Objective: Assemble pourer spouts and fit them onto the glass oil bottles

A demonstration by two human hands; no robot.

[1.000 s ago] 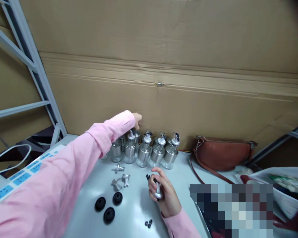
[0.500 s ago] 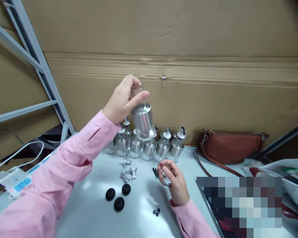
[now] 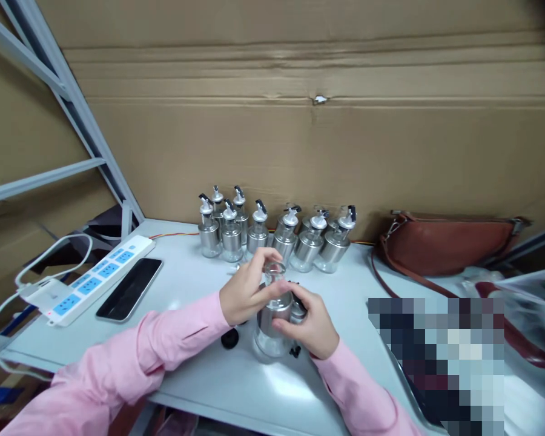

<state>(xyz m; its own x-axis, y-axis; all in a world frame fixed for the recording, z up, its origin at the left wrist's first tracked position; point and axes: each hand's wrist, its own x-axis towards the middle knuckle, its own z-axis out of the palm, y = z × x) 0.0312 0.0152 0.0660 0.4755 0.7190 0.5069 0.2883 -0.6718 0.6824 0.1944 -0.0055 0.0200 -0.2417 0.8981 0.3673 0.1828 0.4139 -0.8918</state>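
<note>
A glass bottle with a steel sleeve (image 3: 272, 342) stands upright near the middle of the table, its top open. My left hand (image 3: 252, 290) is wrapped round its neck. On the bottle's right side, my right hand (image 3: 311, 318) is closed round a small silver cap piece (image 3: 298, 309), partly hidden by the fingers. A black round part (image 3: 229, 338) lies left of the bottle, and small black pieces (image 3: 295, 351) lie to its right. Behind stand several similar bottles (image 3: 232, 239) with silver and black pourer tops.
On the left are a white power strip (image 3: 97, 278) with cables and a black phone (image 3: 129, 289). A brown bag (image 3: 449, 245) lies at the back right. Cardboard (image 3: 254, 145) rises behind the table (image 3: 195, 375), with a metal frame (image 3: 86, 121) at left.
My left hand has lowered the bottle from mid-air to the table. My right hand, with the cap piece, is now beside the bottle. The view has shifted, showing the phone and more of the power strip.
</note>
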